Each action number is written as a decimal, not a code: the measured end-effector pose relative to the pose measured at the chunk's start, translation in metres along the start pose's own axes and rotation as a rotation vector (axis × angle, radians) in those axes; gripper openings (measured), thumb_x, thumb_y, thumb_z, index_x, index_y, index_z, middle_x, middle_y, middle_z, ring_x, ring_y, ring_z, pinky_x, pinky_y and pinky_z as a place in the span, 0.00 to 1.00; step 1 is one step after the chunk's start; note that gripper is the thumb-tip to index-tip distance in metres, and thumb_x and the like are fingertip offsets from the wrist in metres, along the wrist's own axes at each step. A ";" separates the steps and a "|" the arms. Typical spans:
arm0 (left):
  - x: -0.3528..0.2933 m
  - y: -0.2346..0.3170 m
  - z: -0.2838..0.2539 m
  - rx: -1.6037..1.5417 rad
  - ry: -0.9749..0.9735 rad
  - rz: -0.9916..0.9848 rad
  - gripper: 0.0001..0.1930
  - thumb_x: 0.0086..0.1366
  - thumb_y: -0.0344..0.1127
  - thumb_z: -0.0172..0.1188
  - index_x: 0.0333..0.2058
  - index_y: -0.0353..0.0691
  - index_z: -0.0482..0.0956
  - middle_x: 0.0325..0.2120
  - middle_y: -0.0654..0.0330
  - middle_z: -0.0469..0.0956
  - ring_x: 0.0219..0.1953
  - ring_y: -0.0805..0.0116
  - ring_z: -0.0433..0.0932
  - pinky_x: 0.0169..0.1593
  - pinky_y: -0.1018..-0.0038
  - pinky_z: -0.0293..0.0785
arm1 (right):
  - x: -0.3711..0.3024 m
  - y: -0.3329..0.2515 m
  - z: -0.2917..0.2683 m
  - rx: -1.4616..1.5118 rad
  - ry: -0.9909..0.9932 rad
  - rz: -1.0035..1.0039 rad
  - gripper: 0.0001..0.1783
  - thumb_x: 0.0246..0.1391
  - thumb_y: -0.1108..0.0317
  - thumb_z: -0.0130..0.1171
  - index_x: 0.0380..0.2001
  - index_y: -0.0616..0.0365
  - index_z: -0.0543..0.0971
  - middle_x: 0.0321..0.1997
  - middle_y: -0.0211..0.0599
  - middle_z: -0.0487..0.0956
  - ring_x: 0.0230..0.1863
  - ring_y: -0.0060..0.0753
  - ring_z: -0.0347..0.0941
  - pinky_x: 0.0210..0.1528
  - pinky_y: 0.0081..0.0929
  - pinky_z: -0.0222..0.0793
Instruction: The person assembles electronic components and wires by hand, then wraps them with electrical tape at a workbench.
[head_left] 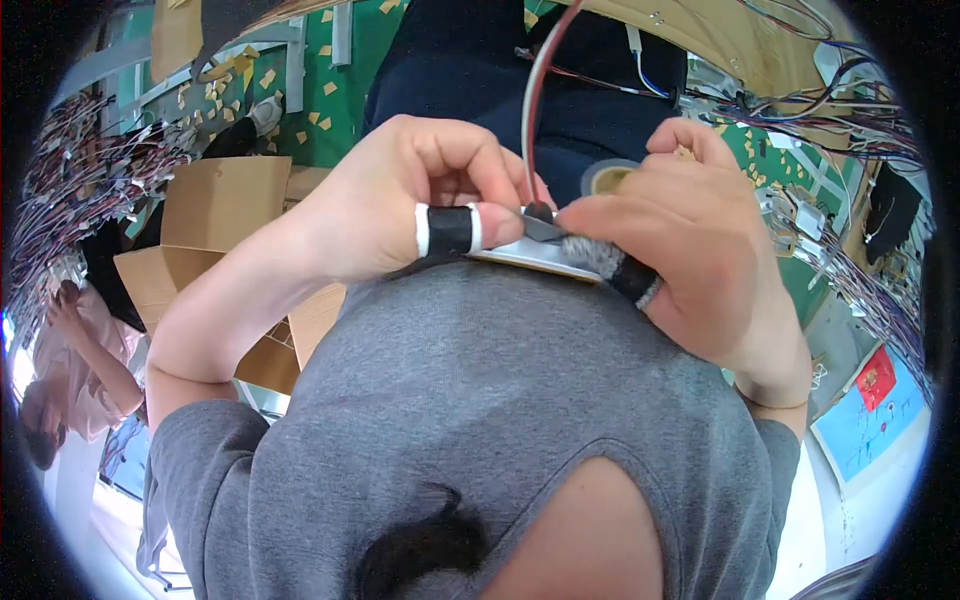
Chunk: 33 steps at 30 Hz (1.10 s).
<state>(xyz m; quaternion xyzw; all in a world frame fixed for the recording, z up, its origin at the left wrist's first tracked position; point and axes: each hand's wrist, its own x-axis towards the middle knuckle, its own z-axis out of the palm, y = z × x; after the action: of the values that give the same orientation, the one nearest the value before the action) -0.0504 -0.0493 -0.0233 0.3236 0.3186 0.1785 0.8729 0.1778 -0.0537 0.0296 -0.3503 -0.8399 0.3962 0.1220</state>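
In the head view, at one o'clock, a dark strip [542, 230] is pinched between the left hand [405, 195] and right hand [690, 230], apparently for tension; the cable [530, 110] is left rising toward twelve o'clock.

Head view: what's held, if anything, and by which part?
Left hand and right hand seem to pinch a dark grey strip by its opposite ends, at the lower visible end of the red-and-white cable.

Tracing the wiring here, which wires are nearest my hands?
The red-and-white cable between your left hand and right hand; the other wires lie farther off.
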 end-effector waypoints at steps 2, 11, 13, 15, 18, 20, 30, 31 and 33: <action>0.003 0.008 0.001 0.050 -0.002 -0.025 0.08 0.50 0.29 0.65 0.25 0.35 0.74 0.34 0.54 0.75 0.36 0.73 0.74 0.42 0.79 0.70 | 0.001 0.007 0.004 -0.038 0.020 -0.013 0.17 0.28 0.77 0.58 0.30 0.59 0.77 0.24 0.35 0.74 0.27 0.36 0.69 0.43 0.36 0.59; 0.022 0.006 -0.014 -0.032 0.130 -0.086 0.05 0.51 0.27 0.64 0.26 0.37 0.76 0.27 0.63 0.76 0.30 0.79 0.74 0.37 0.84 0.70 | 0.027 0.043 0.036 0.413 0.256 0.306 0.17 0.41 0.77 0.58 0.39 0.58 0.74 0.33 0.33 0.78 0.35 0.30 0.73 0.43 0.26 0.64; 0.028 0.004 -0.018 -0.122 0.206 0.017 0.06 0.52 0.28 0.64 0.28 0.36 0.75 0.27 0.63 0.76 0.31 0.78 0.73 0.39 0.83 0.69 | 0.030 0.054 0.034 0.071 0.768 0.163 0.18 0.46 0.73 0.58 0.43 0.59 0.71 0.38 0.34 0.76 0.37 0.24 0.73 0.41 0.19 0.66; 0.033 0.007 -0.019 -0.142 0.231 0.103 0.07 0.52 0.28 0.64 0.29 0.36 0.75 0.28 0.63 0.75 0.31 0.78 0.73 0.39 0.82 0.69 | 0.021 0.043 0.035 0.683 0.756 0.317 0.14 0.52 0.69 0.53 0.43 0.59 0.71 0.37 0.33 0.76 0.36 0.21 0.72 0.40 0.19 0.67; 0.044 0.008 -0.015 -0.192 0.216 0.297 0.07 0.54 0.29 0.62 0.31 0.36 0.74 0.29 0.61 0.75 0.33 0.77 0.73 0.40 0.81 0.69 | 0.010 0.035 0.035 1.014 0.449 0.546 0.25 0.55 0.48 0.46 0.44 0.58 0.69 0.37 0.35 0.76 0.36 0.25 0.73 0.36 0.25 0.71; 0.049 0.009 0.002 -0.214 0.267 0.387 0.07 0.54 0.28 0.62 0.31 0.35 0.74 0.31 0.62 0.75 0.33 0.77 0.73 0.42 0.80 0.70 | 0.018 0.024 0.027 1.463 0.489 0.658 0.26 0.54 0.45 0.45 0.43 0.58 0.68 0.37 0.42 0.76 0.34 0.34 0.77 0.29 0.30 0.74; 0.063 0.020 0.007 0.372 0.115 0.784 0.24 0.46 0.32 0.66 0.44 0.39 0.70 0.42 0.59 0.66 0.45 0.65 0.68 0.50 0.71 0.64 | -0.003 0.012 -0.028 1.205 0.324 0.561 0.26 0.50 0.44 0.51 0.33 0.59 0.67 0.30 0.38 0.75 0.25 0.27 0.76 0.21 0.19 0.72; 0.063 0.030 0.002 0.529 0.027 0.829 0.21 0.47 0.31 0.65 0.41 0.38 0.72 0.42 0.58 0.67 0.44 0.64 0.69 0.49 0.71 0.64 | -0.004 0.015 -0.029 1.259 0.282 0.537 0.27 0.50 0.42 0.51 0.34 0.60 0.67 0.30 0.40 0.76 0.23 0.30 0.76 0.19 0.21 0.73; 0.071 0.038 -0.001 0.493 -0.124 0.816 0.17 0.49 0.35 0.64 0.38 0.37 0.73 0.43 0.54 0.66 0.46 0.60 0.68 0.51 0.68 0.63 | -0.006 0.016 -0.031 1.280 0.230 0.576 0.29 0.50 0.40 0.49 0.33 0.60 0.66 0.32 0.46 0.75 0.21 0.35 0.76 0.17 0.24 0.74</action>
<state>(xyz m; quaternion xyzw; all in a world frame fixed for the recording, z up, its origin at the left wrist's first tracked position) -0.0032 0.0154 -0.0290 0.6295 0.1459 0.4063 0.6460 0.2048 -0.0329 0.0379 -0.4576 -0.2982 0.7887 0.2820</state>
